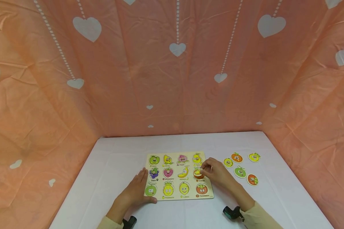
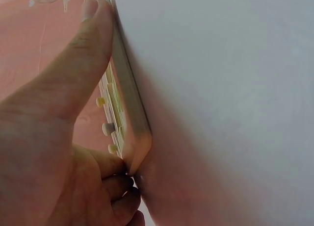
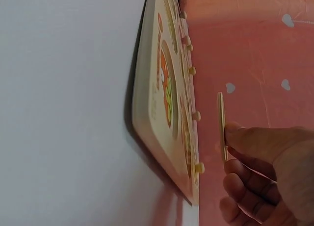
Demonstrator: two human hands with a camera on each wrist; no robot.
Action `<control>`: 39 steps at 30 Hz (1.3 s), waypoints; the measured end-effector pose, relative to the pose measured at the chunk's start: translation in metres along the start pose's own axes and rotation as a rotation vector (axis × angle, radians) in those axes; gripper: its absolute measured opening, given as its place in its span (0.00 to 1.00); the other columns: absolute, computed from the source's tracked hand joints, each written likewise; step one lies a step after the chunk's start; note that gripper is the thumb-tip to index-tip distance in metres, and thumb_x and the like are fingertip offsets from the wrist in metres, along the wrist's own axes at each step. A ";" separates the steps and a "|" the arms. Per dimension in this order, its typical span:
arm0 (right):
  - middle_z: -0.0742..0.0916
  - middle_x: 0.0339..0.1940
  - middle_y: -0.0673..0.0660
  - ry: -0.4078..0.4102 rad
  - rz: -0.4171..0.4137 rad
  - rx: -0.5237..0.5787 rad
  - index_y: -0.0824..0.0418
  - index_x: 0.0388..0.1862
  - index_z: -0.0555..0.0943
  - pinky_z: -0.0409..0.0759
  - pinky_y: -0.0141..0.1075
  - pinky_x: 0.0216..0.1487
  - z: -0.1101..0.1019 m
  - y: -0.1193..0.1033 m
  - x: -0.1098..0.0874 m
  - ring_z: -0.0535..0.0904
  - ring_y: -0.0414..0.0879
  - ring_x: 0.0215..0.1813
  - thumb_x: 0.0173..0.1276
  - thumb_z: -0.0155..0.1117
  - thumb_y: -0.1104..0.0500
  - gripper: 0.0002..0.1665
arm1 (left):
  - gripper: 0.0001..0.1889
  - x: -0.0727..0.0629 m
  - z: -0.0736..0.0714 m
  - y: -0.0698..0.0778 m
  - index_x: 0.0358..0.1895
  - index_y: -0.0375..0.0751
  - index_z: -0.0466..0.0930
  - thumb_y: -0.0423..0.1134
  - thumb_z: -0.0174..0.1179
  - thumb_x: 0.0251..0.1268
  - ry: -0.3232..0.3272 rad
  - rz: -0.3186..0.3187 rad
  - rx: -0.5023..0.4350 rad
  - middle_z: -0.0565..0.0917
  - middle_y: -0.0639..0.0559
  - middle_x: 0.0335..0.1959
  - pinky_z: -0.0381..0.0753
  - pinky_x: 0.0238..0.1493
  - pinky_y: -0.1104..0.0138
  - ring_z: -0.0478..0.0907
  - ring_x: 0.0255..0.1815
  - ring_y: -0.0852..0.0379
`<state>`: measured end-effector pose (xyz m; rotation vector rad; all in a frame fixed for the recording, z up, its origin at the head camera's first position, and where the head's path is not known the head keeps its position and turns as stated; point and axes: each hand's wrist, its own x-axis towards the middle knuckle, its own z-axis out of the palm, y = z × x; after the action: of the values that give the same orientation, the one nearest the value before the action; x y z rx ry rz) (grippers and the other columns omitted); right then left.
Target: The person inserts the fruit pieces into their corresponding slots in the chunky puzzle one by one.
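Observation:
A pale wooden fruit puzzle board point(image 1: 176, 181) lies on the white table, with rows of fruit pictures and knobbed pieces. My left hand point(image 1: 136, 187) rests against its near left corner, fingers along the left side and thumb on the front edge. Over the orange place on the right side of the board, my right hand point(image 1: 218, 171) pinches a thin puzzle piece point(image 3: 221, 125). In the right wrist view this piece is seen edge-on, raised off the board. Its face looks yellowish in the head view, but the fingers partly cover it.
Several loose fruit pieces lie right of the board, among them a green melon point(image 1: 240, 172), an orange point(image 1: 236, 157), a pineapple point(image 1: 254, 157) and a persimmon point(image 1: 252, 179). An orange-pink curtain point(image 1: 160, 79) with white hearts encloses the table's back and sides.

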<state>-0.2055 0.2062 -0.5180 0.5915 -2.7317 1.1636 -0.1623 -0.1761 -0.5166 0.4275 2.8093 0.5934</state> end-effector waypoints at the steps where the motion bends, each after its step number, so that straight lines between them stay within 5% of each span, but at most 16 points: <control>1: 0.81 0.35 0.45 -0.002 -0.004 -0.002 0.55 0.38 0.86 0.77 0.30 0.36 0.001 -0.001 0.001 0.74 0.37 0.37 0.69 0.78 0.62 0.07 | 0.73 0.000 0.000 0.000 0.83 0.20 0.48 0.63 0.84 0.47 -0.001 -0.001 -0.001 0.50 0.26 0.86 0.52 0.87 0.44 0.49 0.87 0.32; 21: 0.80 0.36 0.47 -0.092 0.060 0.041 0.54 0.39 0.86 0.74 0.30 0.37 0.025 -0.019 0.015 0.74 0.41 0.39 0.71 0.77 0.60 0.06 | 0.73 0.000 0.001 0.000 0.83 0.20 0.48 0.63 0.84 0.46 0.011 0.006 0.003 0.50 0.25 0.86 0.52 0.87 0.44 0.50 0.87 0.32; 39: 0.78 0.31 0.46 -0.085 0.067 0.007 0.54 0.35 0.84 0.74 0.30 0.35 0.043 -0.029 0.021 0.73 0.39 0.34 0.68 0.79 0.61 0.09 | 0.73 0.000 0.001 0.000 0.83 0.20 0.48 0.62 0.84 0.45 0.009 0.004 -0.006 0.51 0.26 0.86 0.53 0.87 0.43 0.50 0.87 0.32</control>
<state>-0.2114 0.1510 -0.5228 0.5667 -2.8405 1.1896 -0.1620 -0.1757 -0.5171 0.4302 2.8154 0.6053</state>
